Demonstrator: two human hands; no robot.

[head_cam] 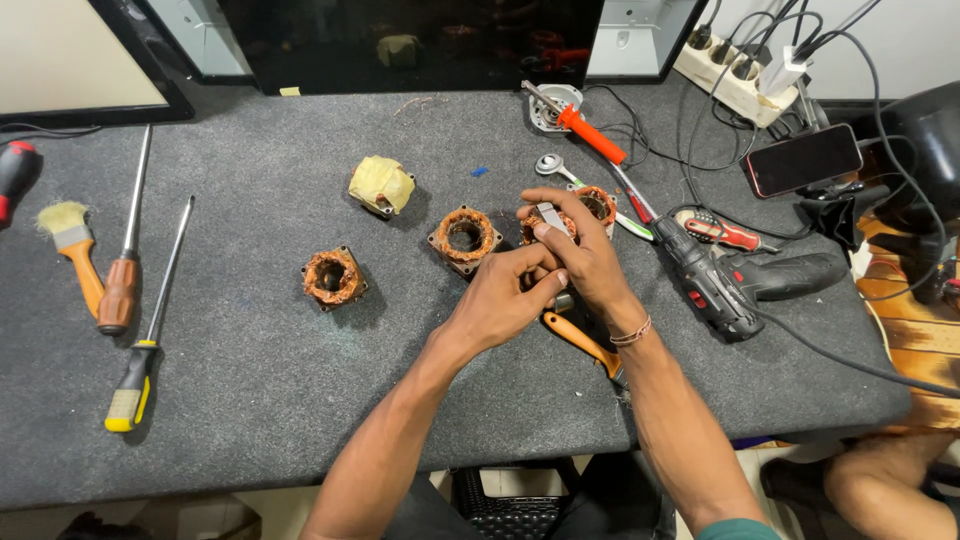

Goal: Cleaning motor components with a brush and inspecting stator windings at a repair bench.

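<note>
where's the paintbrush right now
The paintbrush lies at the far left of the grey mat, just left of the wooden-handled screwdriver, well away from both hands.

The small grey part (551, 217) pinched between the left hand (500, 300) and right hand (580, 255) is mostly covered by fingers; its kind cannot be told. The orange-handled tool (580, 342) beneath the wrists is partly hidden. At the table's left edge, the red-and-black handle (15, 175) is cut off.

Copper-brown stators (465, 236), grey mat (250, 330), prob. yellow-taped one (380, 185).
</note>
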